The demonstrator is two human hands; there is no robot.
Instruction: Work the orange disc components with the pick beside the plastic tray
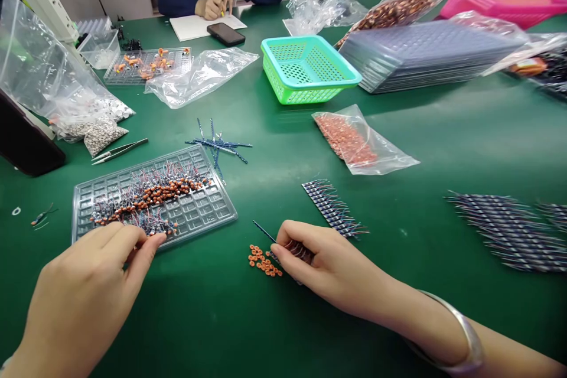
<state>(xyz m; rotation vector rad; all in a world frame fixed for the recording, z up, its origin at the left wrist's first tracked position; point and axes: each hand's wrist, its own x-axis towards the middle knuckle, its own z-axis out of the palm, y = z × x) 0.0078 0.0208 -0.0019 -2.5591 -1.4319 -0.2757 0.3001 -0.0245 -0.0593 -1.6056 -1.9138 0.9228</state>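
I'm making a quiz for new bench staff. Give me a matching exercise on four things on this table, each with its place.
Things:
1. green basket
2. tweezers
3. phone
4. loose orange rings

Places:
a. beside the notepad at the far edge
b. under the right hand's fingertips
c. just beyond the near tray's far left corner
d. middle of the table, beside the stacked trays

Pairs: 1-d, 2-c, 3-a, 4-b

Orange rings (264, 261): small loose cluster flat on green table. Blue-striped wire (266, 231): thin, slanted, just beside cluster.
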